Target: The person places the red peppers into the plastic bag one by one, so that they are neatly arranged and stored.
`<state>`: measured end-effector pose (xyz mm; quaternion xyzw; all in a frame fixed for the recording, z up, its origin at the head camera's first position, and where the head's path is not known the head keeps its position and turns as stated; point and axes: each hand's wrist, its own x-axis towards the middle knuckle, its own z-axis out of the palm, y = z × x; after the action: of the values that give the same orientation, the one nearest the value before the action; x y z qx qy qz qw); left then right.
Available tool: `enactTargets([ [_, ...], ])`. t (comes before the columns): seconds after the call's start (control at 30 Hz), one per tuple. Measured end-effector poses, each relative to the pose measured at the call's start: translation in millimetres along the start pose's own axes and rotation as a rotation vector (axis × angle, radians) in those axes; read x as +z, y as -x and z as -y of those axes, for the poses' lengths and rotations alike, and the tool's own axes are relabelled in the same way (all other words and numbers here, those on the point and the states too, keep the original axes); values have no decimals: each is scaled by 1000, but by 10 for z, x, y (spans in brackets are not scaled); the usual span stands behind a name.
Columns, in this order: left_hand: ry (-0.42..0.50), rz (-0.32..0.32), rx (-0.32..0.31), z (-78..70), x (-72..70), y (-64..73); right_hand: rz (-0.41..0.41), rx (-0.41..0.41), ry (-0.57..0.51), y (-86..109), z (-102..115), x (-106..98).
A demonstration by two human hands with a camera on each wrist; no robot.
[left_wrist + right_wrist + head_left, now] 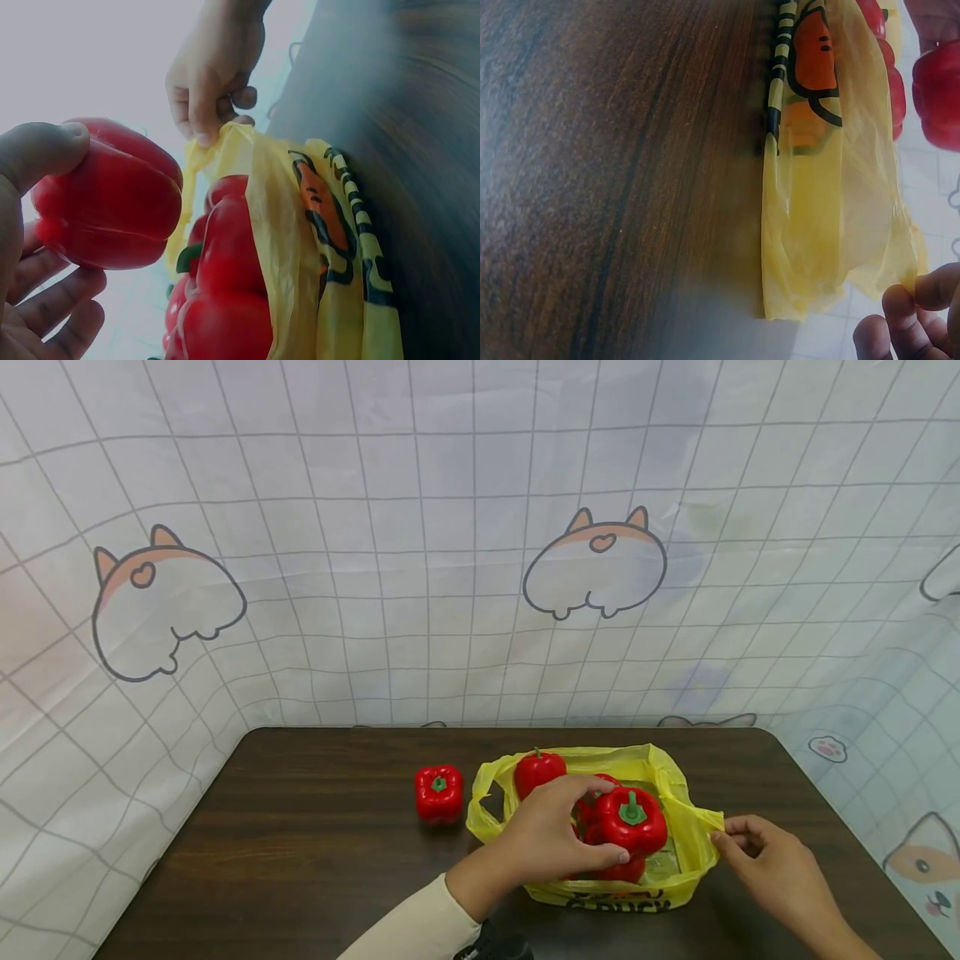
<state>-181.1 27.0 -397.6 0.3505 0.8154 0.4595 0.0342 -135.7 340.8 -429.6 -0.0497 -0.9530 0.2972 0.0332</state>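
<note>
A red bell pepper (643, 837) with a green stem is gripped between the thumb and fingers of my left hand (551, 831), above the open mouth of a yellow plastic bag (686, 887). In the left wrist view, that bell pepper (112, 199) appears apart from the bag, beside its opening. Several more red bell peppers (232, 247) are heaped inside the bag, partly hidden by its wall. At the bag's right end, my right hand (776, 868) pinches the yellow plastic edge between thumb and fingers, also seen in the right wrist view with fingertips (900, 300) on the rim.
Another red bell pepper (438, 793) stands on the dark wooden table (300, 860), left of the bag. Behind the table hangs a white gridded cloth (435, 568) with cartoon animal drawings. Black lettering and an orange cartoon print (814, 52) mark the bag's front.
</note>
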Motion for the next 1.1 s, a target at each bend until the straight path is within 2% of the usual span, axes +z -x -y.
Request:
enactTargets([
  [0.37, -41, -6, 32, -35, 164, -147, -9, 12, -6, 15, 9, 4],
  [0.73, -68, -1, 0, -67, 300, -245, -15, 14, 0, 24, 22, 2],
  [1.1, -179, -1, -4, -38, 434, -315, -25, 8, 0, 29, 16, 1],
])
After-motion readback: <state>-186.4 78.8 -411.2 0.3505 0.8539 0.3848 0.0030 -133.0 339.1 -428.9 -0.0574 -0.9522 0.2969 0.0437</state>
